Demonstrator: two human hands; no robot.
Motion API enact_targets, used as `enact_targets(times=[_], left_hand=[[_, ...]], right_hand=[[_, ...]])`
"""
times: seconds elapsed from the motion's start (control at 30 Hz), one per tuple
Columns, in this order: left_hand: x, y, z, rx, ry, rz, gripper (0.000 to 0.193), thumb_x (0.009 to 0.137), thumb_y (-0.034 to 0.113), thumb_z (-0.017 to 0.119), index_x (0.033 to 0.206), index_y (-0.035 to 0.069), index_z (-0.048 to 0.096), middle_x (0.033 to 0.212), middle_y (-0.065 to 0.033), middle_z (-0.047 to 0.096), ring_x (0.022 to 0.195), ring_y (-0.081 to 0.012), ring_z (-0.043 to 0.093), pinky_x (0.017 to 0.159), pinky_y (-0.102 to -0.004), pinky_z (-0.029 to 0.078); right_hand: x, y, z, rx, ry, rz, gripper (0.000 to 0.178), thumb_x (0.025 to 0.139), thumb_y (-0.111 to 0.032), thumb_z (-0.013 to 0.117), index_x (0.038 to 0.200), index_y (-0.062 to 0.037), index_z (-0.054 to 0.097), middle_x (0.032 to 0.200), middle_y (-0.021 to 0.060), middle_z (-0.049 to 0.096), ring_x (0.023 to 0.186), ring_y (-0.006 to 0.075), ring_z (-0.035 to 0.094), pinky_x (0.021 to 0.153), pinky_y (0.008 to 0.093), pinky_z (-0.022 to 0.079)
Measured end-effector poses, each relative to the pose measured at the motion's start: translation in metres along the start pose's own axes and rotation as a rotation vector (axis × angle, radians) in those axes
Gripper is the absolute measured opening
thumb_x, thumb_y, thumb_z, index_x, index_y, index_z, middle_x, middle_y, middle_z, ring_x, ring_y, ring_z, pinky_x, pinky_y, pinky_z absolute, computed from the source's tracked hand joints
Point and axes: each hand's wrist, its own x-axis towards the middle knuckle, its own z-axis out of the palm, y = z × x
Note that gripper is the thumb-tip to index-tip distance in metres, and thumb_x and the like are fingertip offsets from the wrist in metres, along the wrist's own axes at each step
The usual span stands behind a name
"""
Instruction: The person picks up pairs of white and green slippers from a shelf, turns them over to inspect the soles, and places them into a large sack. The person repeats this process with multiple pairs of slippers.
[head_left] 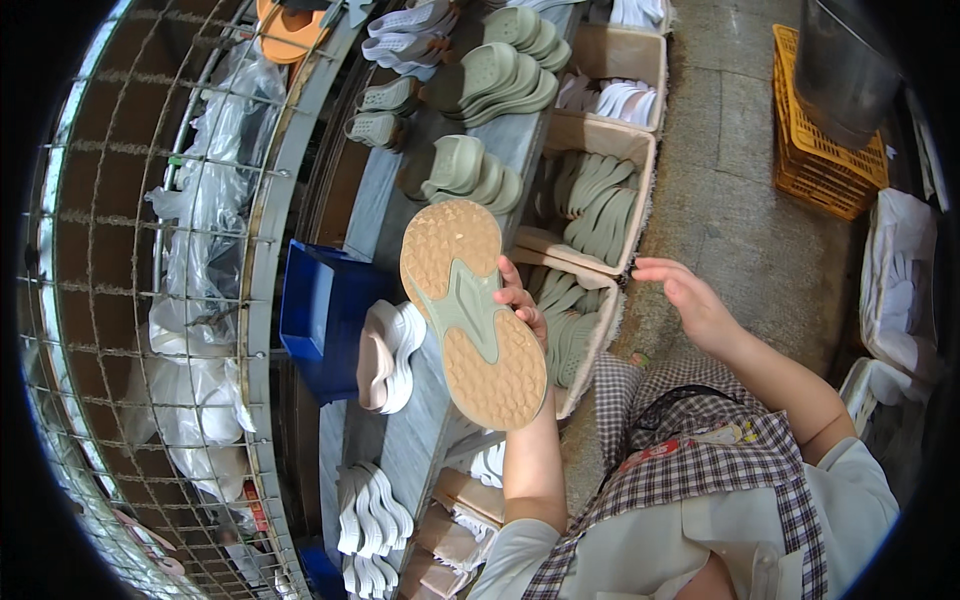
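My left hand point(521, 300) is closed on a shoe sole point(470, 310), its fingers wrapped over the right edge. The underside of the sole faces me, with tan bumpy tread at both ends and a sage green middle. Beneath it, the rest of my left hand is hidden. My right hand point(692, 305) is held out to the right of the bins, empty, with its fingers stretched. Close to the held sole, stacks of sage green soles point(470, 172) and white and beige soles point(393, 355) stand on a grey bench point(425, 430).
Lined bins point(655, 150) of green and white soles line the bench's right side. A blue crate point(328, 320) and wire mesh point(150, 215) with plastic bags point(215, 150) are on the left. Yellow crates point(820, 165) under a dark bin point(845, 70) stand across the concrete floor point(725, 150).
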Motion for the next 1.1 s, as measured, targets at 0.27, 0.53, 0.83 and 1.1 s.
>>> enact_targets(times=[0.27,0.53,0.83,1.1], left_hand=[[0.005,0.051,0.008,0.032,0.007,0.023,0.071,0.090,0.026,0.054,0.147,0.007,0.015,0.142,-0.0175,0.038,0.110,-0.0250,0.055,0.091,-0.0462,0.047],[0.016,0.101,0.004,0.059,-0.021,-0.010,0.069,0.091,0.022,0.051,0.147,0.005,0.014,0.142,-0.0231,0.036,0.105,-0.0261,0.059,0.083,-0.0472,0.052],[0.029,0.127,0.009,0.070,0.011,-0.004,0.068,0.092,0.019,0.049,0.147,0.005,0.012,0.141,-0.0248,0.037,0.100,-0.0256,0.060,0.079,-0.0465,0.054],[0.052,0.145,0.034,0.148,0.133,-0.076,0.067,0.093,0.023,0.050,0.147,0.004,0.016,0.141,-0.0193,0.039,0.111,-0.0232,0.053,0.093,-0.0442,0.045]], right_hand=[[0.032,0.033,0.029,0.102,0.019,0.103,0.030,0.097,-0.023,0.045,0.111,-0.0016,0.060,0.122,0.0119,0.054,0.118,0.0217,0.047,0.103,0.0335,0.033],[0.062,0.056,0.053,0.181,0.040,0.184,0.030,0.098,-0.024,0.044,0.108,-0.0009,0.061,0.116,0.0076,0.058,0.112,0.0175,0.050,0.100,0.0314,0.035],[0.089,0.076,0.070,0.237,0.068,0.264,0.030,0.098,-0.022,0.044,0.108,0.0007,0.061,0.109,0.0071,0.061,0.108,0.0160,0.053,0.099,0.0300,0.036],[0.114,0.085,0.077,0.310,0.114,0.287,0.039,0.097,-0.028,0.049,0.127,-0.0028,0.049,0.115,0.0084,0.055,0.107,0.0154,0.051,0.096,0.0293,0.038]])
